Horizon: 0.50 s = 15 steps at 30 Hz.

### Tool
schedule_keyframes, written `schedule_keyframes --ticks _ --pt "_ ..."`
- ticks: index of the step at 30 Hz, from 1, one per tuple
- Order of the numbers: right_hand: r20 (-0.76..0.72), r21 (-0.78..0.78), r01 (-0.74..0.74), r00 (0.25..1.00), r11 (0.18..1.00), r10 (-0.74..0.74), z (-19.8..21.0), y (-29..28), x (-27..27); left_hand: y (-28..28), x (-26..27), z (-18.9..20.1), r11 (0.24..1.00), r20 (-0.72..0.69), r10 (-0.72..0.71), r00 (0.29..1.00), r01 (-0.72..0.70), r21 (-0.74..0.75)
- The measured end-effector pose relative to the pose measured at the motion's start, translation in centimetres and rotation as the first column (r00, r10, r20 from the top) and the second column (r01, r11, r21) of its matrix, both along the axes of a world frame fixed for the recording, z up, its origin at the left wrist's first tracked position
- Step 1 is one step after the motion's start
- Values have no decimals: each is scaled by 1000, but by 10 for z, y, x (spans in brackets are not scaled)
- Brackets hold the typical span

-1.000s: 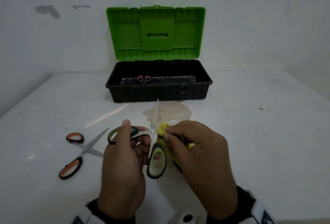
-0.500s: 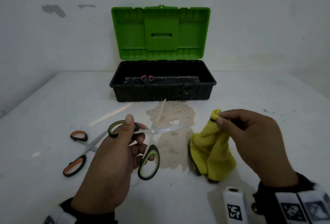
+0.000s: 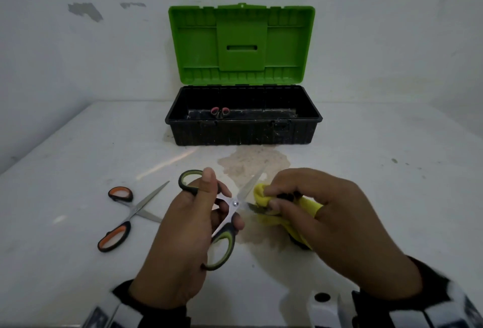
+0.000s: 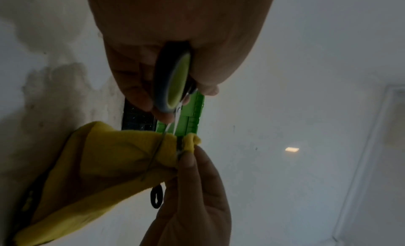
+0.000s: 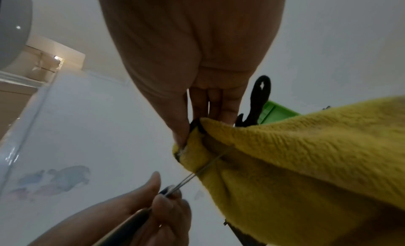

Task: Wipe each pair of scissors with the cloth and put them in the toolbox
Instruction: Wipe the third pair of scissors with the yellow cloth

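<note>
Left hand (image 3: 183,236), fingers curled round the handles of green-and-black-handled steel scissors (image 3: 236,203), blades spread apart. One blade slanting up and away toward the toolbox, tip pointing forward-right; other blade running rightward into the cloth. Right hand (image 3: 337,225), just right of the left, pinching a yellow terry cloth (image 3: 308,206) folded over that second blade. Cloth hanging down below the right hand. Left of the left hand, flat on the white table (image 3: 78,160): orange-and-black-handled scissors (image 3: 130,216), blades open, tips pointing forward-right. Beyond both hands, a black plastic toolbox (image 3: 243,131) with green lid (image 3: 241,45) raised upright, long axis left to right. Inside, pink-handled scissors (image 3: 220,111), only the handle loops visible. Between hands and toolbox, a brownish stain (image 3: 256,161) on the tabletop.
</note>
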State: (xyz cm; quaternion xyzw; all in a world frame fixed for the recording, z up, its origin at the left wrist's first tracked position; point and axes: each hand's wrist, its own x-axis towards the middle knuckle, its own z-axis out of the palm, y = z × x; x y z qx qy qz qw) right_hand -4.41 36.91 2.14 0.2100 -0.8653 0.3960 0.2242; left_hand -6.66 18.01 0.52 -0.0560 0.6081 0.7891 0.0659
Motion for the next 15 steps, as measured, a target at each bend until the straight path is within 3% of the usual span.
schedule_keyframes --ticks 7,15 --pt "-53 78 55 997 995 -51 -4 -21 3 7 3 3 991 -88 93 992 -101 -90" --pt "-144 264 104 987 959 -67 -16 -30 2 6 6 4 985 -175 133 976 -150 -88"
